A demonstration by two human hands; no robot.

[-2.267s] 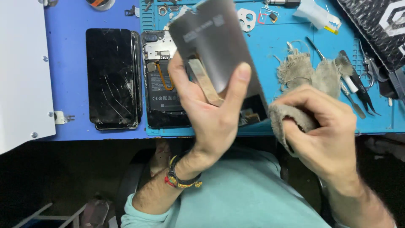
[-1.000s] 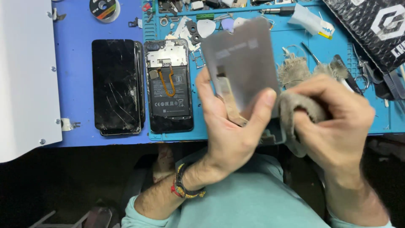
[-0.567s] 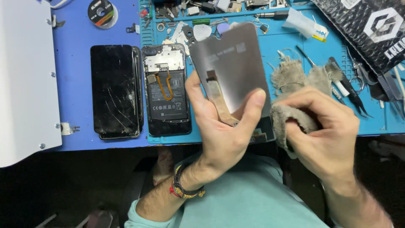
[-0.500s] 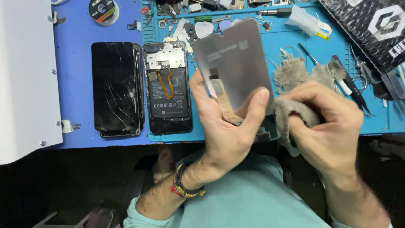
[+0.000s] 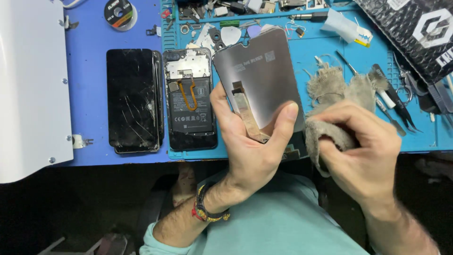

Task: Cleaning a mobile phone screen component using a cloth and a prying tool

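A blue repair mat (image 5: 330, 71) covers the workbench, its far edge crowded with small parts, picks and tools, and a white panel (image 5: 28, 85) lies along the left side. The left hand (image 5: 250, 141) is closed around a grey phone display panel (image 5: 259, 80), thumb on the right edge and fingers on the left, holding it upright and back side toward the camera, with its tan flex ribbon (image 5: 247, 115) hanging down into the palm. Compared with two seconds ago the panel sits a little higher and more square to the view, and the hand's grip on it is unchanged. The right hand (image 5: 363, 146) is balled around a frayed grey cloth (image 5: 332, 94) just beside the panel's right edge; a moment ago it pressed closer against that edge, so the wiping stroke seems to have come off the panel and the surface looks largely clean. On the mat, the cracked black screen (image 5: 132, 99) and the opened phone body (image 5: 191, 99) with its orange cable lie side by side exactly where they were, untouched, with tweezers (image 5: 396, 99) to the right.
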